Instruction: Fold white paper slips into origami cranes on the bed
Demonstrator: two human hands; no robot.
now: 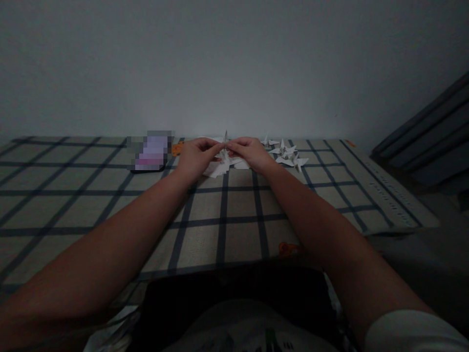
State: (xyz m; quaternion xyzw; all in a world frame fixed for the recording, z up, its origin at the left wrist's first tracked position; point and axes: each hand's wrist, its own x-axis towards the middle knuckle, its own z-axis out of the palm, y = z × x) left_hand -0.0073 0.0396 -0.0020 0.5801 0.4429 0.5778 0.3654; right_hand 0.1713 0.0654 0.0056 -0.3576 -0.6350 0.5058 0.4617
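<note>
Both my arms reach out over a checked cloth (110, 195). My left hand (196, 155) and my right hand (249, 151) meet at the far middle, fingers pinched together on a small white folded paper piece (224, 146) with a point sticking up. Under and just behind the hands lie loose white paper sheets (216, 168). To the right of my right hand sits a cluster of several finished white paper cranes (287, 154).
A blurred pink and grey object (151, 150) lies left of my left hand, with a small orange thing (178, 148) beside it. A plain wall rises behind. The cloth's right edge (395, 195) drops off toward dark slanted furniture (425, 137).
</note>
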